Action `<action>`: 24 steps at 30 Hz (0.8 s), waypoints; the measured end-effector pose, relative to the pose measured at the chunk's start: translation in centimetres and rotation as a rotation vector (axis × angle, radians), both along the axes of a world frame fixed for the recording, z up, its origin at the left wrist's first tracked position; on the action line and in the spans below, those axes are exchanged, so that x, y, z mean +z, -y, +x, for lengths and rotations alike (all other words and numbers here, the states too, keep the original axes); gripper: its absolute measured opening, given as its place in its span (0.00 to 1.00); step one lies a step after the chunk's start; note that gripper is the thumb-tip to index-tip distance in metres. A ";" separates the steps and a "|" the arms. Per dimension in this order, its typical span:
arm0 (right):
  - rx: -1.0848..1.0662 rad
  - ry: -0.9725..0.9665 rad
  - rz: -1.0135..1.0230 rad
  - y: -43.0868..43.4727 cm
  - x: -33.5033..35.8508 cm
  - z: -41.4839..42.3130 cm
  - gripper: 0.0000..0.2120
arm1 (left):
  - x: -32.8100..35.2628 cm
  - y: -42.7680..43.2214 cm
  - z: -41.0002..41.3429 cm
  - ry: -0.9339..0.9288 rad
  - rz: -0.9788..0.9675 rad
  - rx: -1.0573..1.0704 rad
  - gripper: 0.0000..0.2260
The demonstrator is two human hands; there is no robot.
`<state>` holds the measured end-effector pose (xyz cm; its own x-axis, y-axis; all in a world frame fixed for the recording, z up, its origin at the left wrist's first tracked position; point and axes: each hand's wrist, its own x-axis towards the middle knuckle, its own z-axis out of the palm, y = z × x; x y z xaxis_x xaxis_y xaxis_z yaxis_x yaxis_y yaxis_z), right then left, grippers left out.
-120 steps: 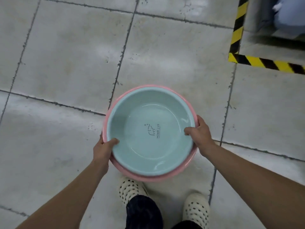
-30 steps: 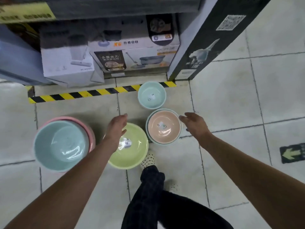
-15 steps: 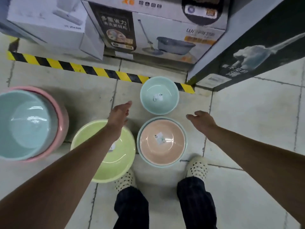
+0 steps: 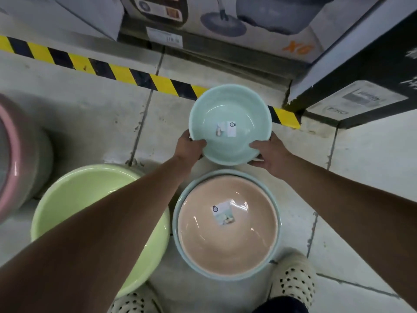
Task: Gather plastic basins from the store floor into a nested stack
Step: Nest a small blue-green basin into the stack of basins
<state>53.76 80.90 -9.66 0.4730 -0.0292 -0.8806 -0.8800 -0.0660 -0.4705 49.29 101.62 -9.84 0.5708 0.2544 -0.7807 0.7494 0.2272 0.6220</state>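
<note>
A small mint-blue basin with a label inside sits near the striped floor tape. My left hand grips its near-left rim and my right hand grips its near-right rim, thumbs inside. Just below it a peach basin lies nested in a pale blue basin on the floor. A larger light green basin stands to the left, partly hidden by my left forearm. At the far left edge is the pink basin of the earlier stack, mostly cut off.
Yellow-black hazard tape runs across the floor in front of a low shelf with boxed mop sets. A dark tall box leans at the right. My two dotted shoes stand at the bottom edge.
The pink-and-blue stack was set down at the left. Both hands reached forward past the green and peach basins and closed on the small mint-blue basin's rim; the view moved closer.
</note>
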 end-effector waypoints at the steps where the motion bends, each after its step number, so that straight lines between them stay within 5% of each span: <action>1: 0.005 0.026 -0.013 -0.5 -0.3 -0.1 0.29 | -0.2 0.1 0.1 0.013 0.007 -0.008 0.13; 11: -0.058 0.195 -0.029 -0.8 8.4 0.5 0.32 | 8.4 -0.1 -0.1 0.189 0.078 0.011 0.16; 16: 0.022 0.155 -0.042 0.4 14.1 -3.8 0.30 | 14.3 1.0 -5.3 0.090 0.225 0.005 0.20; 24: 0.248 0.047 -0.170 2.7 15.8 -15.0 0.26 | 16.2 3.2 -16.6 -0.172 0.370 -0.066 0.13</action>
<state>38.73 78.23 6.09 0.5241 -0.0527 -0.8500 -0.8047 -0.3576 -0.4739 32.66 98.38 6.37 0.4645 0.5031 -0.7288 0.8550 -0.0404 0.5170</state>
